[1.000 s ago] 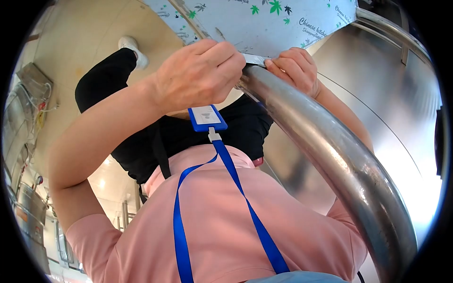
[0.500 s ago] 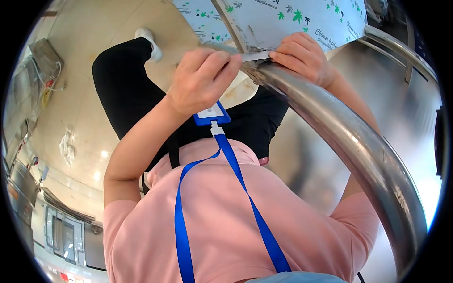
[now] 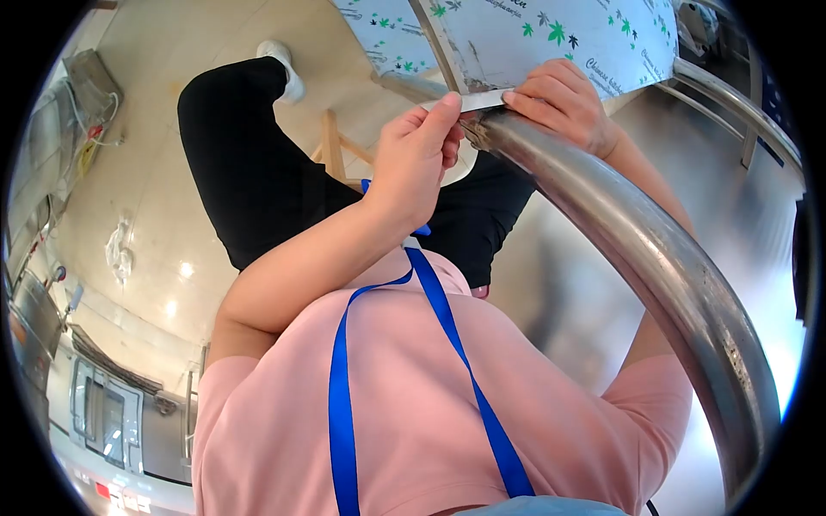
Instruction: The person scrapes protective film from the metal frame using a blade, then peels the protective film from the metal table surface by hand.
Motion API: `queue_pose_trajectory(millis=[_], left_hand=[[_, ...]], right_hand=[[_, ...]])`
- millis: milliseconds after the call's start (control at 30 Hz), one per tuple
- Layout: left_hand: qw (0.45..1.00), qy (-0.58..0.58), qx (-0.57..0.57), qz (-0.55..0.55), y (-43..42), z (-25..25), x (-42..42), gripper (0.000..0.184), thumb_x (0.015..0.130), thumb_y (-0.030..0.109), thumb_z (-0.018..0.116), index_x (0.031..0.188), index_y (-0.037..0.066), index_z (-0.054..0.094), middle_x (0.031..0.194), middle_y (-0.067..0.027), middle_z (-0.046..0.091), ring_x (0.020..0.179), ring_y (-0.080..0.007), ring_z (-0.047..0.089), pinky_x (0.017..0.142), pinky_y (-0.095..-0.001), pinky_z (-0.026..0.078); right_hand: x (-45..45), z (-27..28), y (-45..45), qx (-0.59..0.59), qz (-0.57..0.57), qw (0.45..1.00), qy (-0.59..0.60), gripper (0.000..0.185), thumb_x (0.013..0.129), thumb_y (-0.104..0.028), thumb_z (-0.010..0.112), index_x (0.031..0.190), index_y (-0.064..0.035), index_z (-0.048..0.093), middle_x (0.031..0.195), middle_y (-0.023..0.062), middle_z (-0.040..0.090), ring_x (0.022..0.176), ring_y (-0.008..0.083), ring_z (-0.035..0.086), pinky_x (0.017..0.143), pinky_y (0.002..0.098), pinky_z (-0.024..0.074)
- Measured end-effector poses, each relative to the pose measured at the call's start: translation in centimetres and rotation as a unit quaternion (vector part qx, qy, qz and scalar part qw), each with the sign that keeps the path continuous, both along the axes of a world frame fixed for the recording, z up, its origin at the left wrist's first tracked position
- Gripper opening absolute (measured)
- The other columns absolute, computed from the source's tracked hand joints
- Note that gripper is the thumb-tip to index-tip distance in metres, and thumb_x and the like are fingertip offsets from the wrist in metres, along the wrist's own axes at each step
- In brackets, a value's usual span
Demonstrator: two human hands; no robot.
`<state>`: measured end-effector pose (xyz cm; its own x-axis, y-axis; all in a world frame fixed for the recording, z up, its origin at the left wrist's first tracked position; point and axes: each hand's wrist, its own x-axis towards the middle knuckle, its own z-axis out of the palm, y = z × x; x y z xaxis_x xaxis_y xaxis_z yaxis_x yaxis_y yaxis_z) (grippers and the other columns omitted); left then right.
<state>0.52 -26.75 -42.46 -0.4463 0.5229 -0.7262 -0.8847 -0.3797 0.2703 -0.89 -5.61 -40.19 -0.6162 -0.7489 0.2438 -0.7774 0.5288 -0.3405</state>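
A thin, pale silvery strip point(image 3: 483, 102) stretches between my two hands, across the end of a thick curved metal tube point(image 3: 632, 219). My left hand point(image 3: 417, 155) is closed, its thumb against the left end of the strip. My right hand point(image 3: 564, 107) pinches the strip's right end, fingers curled above the tube. Just beyond the strip, a panel covered in white film with green leaf prints point(image 3: 559, 43) meets the tube end. The joint under the strip looks rough and darkened, and my fingers partly hide it.
A thinner metal rail point(image 3: 731, 99) curves along the upper right. Near my knees are a wooden-legged stool point(image 3: 331, 142) and a blue lanyard point(image 3: 465, 361) hanging from my neck. Crumpled clear plastic point(image 3: 119, 251) lies on the floor, and metal equipment point(image 3: 39, 322) stands at the far left.
My left hand has turned, with its thumb now uppermost at the strip. The strip shows more between my hands than a second ago. The panel and tube have shifted rightward in view.
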Motion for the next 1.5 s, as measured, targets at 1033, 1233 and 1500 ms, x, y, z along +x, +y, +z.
queue_pose_trajectory(millis=[1033, 1233, 1500], left_hand=[[0.956, 0.23, -0.178, -0.05, 0.9, -0.6, -2.4, 0.024, 0.085, 0.022, 0.054, 0.075, 0.0, 0.056, 0.059, -0.0002, 0.047, 0.05, -0.0044, 0.038, 0.044, -0.018, 0.029], [0.968, 0.136, -0.189, -0.088, 0.5, 1.0, -1.2, 0.025, 0.086, 0.022, 0.053, 0.075, -0.001, 0.056, 0.057, 0.0009, 0.045, 0.049, -0.004, 0.037, 0.043, -0.0181, 0.028], [0.985, 0.098, -0.14, -0.017, 0.7, 0.6, -0.5, 0.024, 0.086, 0.021, 0.052, 0.077, -0.001, 0.054, 0.058, 0.0006, 0.045, 0.049, -0.0046, 0.037, 0.044, -0.0182, 0.028]], right_hand=[[0.2, -0.7, -0.4, -0.037, -0.015, 0.999, 0.0, 0.03, 0.059, -0.008, 0.067, 0.086, 0.0034, 0.059, 0.074, 0.0059, 0.051, 0.066, 0.0205, 0.05, 0.059, 0.0302, 0.0404], [0.6, -0.7, -0.3, -0.039, -0.036, 0.999, 0.005, 0.029, 0.06, -0.008, 0.067, 0.086, 0.0031, 0.06, 0.076, 0.0066, 0.053, 0.068, 0.0213, 0.051, 0.061, 0.0305, 0.0414], [0.7, -0.8, -0.5, -0.035, -0.039, 0.999, 0.016, 0.029, 0.061, -0.008, 0.067, 0.086, 0.0022, 0.06, 0.078, 0.0059, 0.054, 0.07, 0.0213, 0.052, 0.063, 0.0305, 0.0419]])
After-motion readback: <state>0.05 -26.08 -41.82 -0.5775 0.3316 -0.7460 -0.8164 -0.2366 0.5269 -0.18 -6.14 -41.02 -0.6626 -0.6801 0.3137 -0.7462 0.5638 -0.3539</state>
